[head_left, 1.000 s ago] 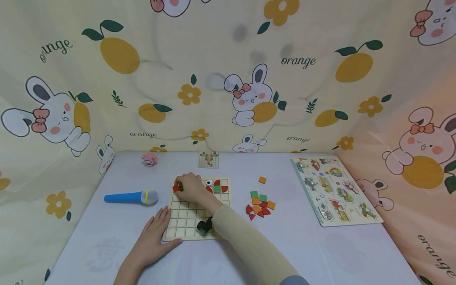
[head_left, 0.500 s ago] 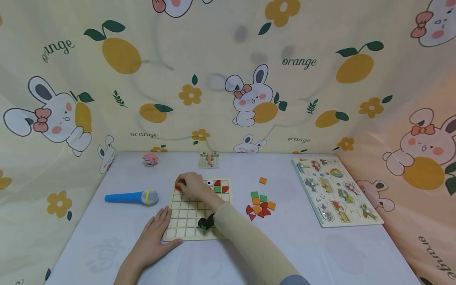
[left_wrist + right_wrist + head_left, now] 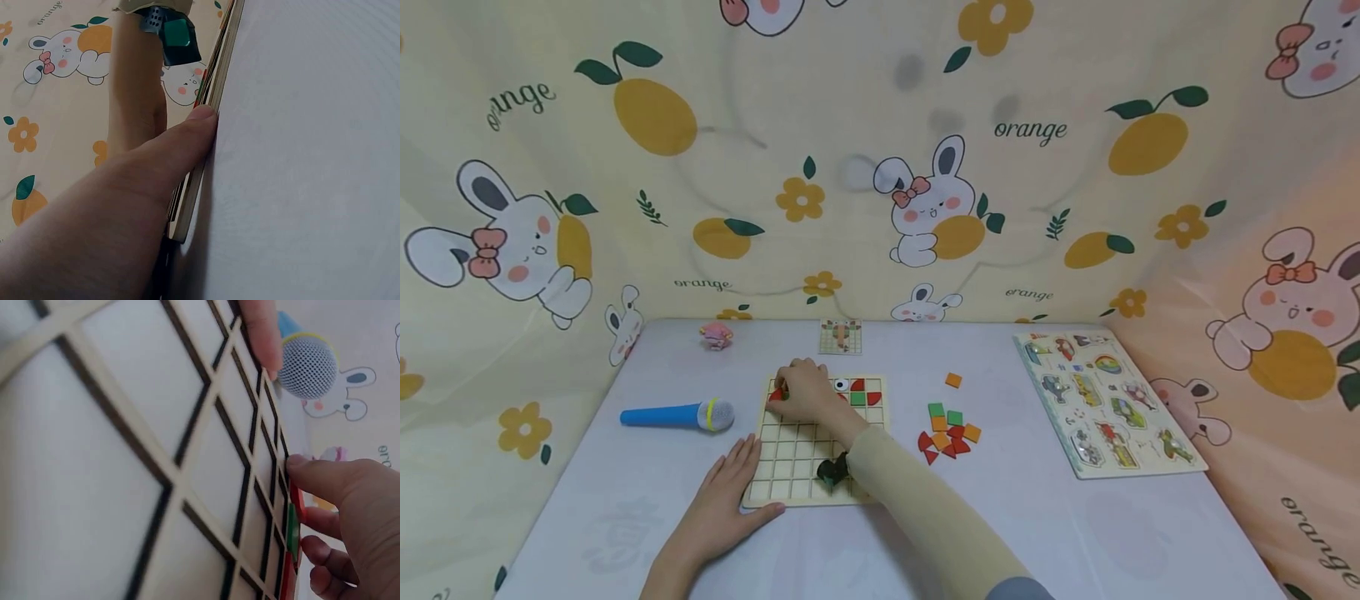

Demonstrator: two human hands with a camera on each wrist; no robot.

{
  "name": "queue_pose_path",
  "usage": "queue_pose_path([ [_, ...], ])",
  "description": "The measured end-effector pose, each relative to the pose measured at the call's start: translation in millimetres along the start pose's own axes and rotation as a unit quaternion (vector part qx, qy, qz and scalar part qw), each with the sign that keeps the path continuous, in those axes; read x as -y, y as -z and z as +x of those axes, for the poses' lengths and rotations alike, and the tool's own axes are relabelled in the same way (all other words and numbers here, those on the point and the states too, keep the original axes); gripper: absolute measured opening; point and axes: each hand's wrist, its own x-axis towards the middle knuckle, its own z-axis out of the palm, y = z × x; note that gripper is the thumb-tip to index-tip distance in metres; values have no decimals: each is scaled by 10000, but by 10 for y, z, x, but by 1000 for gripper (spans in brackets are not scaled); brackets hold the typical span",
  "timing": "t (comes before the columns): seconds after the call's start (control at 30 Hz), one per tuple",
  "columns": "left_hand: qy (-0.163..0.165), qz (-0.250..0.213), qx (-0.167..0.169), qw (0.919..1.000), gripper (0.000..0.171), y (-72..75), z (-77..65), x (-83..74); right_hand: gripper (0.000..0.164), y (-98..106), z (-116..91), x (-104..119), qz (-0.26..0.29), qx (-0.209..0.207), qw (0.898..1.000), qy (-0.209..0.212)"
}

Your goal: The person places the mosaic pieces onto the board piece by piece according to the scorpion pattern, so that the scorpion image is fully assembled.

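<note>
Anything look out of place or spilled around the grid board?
Slightly: one orange square lies apart from the loose tile pile, farther back on the table. I see nothing spilled or damaged.

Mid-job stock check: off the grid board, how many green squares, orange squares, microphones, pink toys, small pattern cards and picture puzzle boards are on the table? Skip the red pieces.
Green squares: 2
Orange squares: 4
Microphone: 1
Pink toy: 1
Small pattern card: 1
Picture puzzle board: 1
Total: 10

Table (image 3: 1075, 542) with grid board (image 3: 787, 452), microphone (image 3: 673, 416)
</note>
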Motion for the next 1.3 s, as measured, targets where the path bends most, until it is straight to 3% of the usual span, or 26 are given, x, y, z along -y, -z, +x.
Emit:
queue_pose_path([
  [0.4,64,-24,101,9999,114,16,-1,-4,25,33,-44,44,-126,178,9997,57],
  [0.7,27,-48,7,10000,113,15,-14,-16,22,96,-46,26,-242,465,9969,583],
  [1.3,-47,-90,-8,9999,112,4,-8,9,28,64,-14,68,278,105,9986,444],
])
